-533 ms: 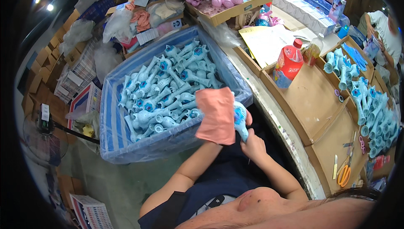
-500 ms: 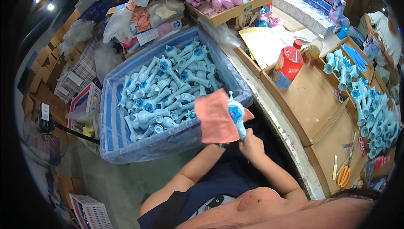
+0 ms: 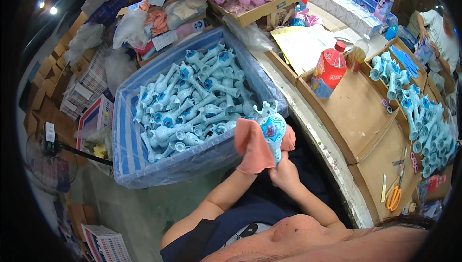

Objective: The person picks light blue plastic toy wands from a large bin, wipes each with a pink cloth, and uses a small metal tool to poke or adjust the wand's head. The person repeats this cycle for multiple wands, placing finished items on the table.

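Observation:
A light-blue toy wand (image 3: 273, 129) with a crown-shaped top and a dark-blue star panel is upright before me. My right hand (image 3: 285, 173) is closed round its handle. Behind and beside the wand head, a salmon-pink cloth (image 3: 252, 149) covers my left hand, whose fingers are hidden; the cloth lies against the wand on both sides. To the left stands a large blue-and-white striped bin (image 3: 126, 141) lined with clear plastic, piled with similar light-blue wands (image 3: 192, 93).
On the right, a worktable holds cardboard trays (image 3: 337, 132), a red-capped bottle (image 3: 329, 72), orange-handled scissors (image 3: 393, 197), a cutter knife (image 3: 383, 189) and a row of light-blue wands (image 3: 430, 132). A fan (image 3: 50, 151) stands at left. Another person (image 3: 440, 40) works at far right.
The wand has turned so its star panel and crown face up toward me more fully. The cloth has shifted from spread flat to folded round the wand's back.

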`<control>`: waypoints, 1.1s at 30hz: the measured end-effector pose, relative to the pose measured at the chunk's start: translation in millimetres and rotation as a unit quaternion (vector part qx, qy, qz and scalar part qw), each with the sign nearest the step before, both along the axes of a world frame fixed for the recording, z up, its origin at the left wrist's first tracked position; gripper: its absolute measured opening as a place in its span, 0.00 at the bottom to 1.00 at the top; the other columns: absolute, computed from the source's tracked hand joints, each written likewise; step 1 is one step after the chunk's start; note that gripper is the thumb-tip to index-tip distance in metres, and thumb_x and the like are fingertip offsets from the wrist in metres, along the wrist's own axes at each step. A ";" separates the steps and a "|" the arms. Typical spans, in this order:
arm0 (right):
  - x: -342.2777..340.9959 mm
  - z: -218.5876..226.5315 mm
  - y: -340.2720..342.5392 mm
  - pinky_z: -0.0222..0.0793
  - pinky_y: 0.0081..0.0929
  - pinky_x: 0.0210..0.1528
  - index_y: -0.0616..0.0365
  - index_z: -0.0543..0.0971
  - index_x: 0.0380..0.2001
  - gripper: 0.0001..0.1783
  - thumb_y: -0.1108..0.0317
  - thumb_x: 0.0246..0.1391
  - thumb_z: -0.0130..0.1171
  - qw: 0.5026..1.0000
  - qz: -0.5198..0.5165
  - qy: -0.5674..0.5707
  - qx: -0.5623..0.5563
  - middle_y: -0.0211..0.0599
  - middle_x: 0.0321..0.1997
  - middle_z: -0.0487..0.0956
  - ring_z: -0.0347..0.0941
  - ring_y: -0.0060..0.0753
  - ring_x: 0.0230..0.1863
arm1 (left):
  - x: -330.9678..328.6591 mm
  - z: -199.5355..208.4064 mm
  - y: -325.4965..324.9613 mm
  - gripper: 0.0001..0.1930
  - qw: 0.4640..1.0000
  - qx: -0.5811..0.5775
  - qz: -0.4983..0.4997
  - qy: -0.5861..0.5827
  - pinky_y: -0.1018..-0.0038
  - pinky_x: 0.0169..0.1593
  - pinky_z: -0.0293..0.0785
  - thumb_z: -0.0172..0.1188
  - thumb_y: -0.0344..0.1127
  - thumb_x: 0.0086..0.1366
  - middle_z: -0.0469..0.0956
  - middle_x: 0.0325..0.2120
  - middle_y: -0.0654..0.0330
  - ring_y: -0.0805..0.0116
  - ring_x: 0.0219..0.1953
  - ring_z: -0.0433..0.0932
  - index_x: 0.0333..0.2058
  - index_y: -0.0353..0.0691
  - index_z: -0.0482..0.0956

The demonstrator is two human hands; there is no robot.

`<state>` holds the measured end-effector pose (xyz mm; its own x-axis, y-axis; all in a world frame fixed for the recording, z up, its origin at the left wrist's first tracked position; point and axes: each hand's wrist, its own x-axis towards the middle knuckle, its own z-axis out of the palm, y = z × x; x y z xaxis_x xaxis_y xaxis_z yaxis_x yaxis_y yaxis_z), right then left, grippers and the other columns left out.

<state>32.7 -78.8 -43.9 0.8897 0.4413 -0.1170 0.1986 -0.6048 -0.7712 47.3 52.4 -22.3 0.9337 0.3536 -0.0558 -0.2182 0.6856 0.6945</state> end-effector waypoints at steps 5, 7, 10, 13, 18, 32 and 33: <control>-26.4 16.9 -17.2 0.73 0.26 0.26 0.61 0.71 0.45 0.16 0.68 0.59 0.64 0.846 0.136 0.403 0.323 0.30 0.26 0.76 0.75 0.23 0.22 | -4.9 20.2 6.8 0.14 0.980 0.150 0.095 -0.090 0.73 0.45 0.72 0.51 0.44 0.73 0.76 0.35 0.61 0.70 0.36 0.74 0.43 0.38 0.75; -23.8 17.1 -20.3 0.73 0.26 0.26 0.61 0.73 0.44 0.14 0.69 0.59 0.64 0.804 0.123 0.449 0.369 0.31 0.26 0.77 0.75 0.24 0.22 | -3.7 22.1 9.3 0.11 0.880 0.427 0.205 -0.044 0.75 0.42 0.73 0.58 0.40 0.69 0.76 0.31 0.62 0.68 0.33 0.74 0.39 0.36 0.78; -18.8 6.9 -18.5 0.74 0.30 0.27 0.63 0.75 0.41 0.13 0.67 0.58 0.64 0.869 0.081 0.370 0.319 0.37 0.26 0.79 0.78 0.33 0.23 | -1.9 18.5 7.7 0.17 0.787 0.595 0.163 -0.020 0.71 0.43 0.76 0.57 0.50 0.69 0.79 0.30 0.63 0.67 0.35 0.78 0.39 0.42 0.80; -20.0 -3.7 -23.1 0.75 0.56 0.36 0.65 0.71 0.45 0.23 0.58 0.55 0.61 1.000 -0.016 0.011 -0.014 0.65 0.31 0.80 0.79 0.70 0.34 | 0.6 21.0 7.8 0.21 0.995 0.095 -0.025 0.000 0.69 0.46 0.75 0.49 0.55 0.71 0.80 0.35 0.62 0.66 0.40 0.79 0.41 0.42 0.79; -29.8 13.3 -60.3 0.76 0.56 0.37 0.67 0.68 0.40 0.22 0.59 0.54 0.61 0.991 0.054 0.034 -0.114 0.62 0.28 0.81 0.80 0.66 0.32 | 5.7 51.2 15.9 0.30 0.975 0.105 -0.186 -0.068 0.76 0.44 0.65 0.31 0.57 0.72 0.74 0.36 0.59 0.70 0.38 0.70 0.41 0.35 0.72; -44.1 46.4 -82.3 0.77 0.54 0.33 0.66 0.68 0.37 0.21 0.58 0.57 0.60 0.974 0.110 0.060 -0.190 0.60 0.25 0.80 0.80 0.64 0.28 | 7.9 25.4 16.3 0.03 0.847 0.476 -0.206 -0.114 0.70 0.39 0.71 0.49 0.36 0.67 0.69 0.32 0.59 0.68 0.29 0.68 0.35 0.47 0.67; -44.0 45.8 -82.7 0.77 0.53 0.33 0.65 0.68 0.37 0.21 0.57 0.57 0.61 0.977 0.108 0.064 -0.175 0.60 0.25 0.80 0.79 0.64 0.28 | 6.4 27.6 17.0 0.04 0.816 0.531 -0.197 -0.118 0.72 0.39 0.70 0.50 0.37 0.66 0.69 0.32 0.59 0.69 0.28 0.68 0.35 0.47 0.67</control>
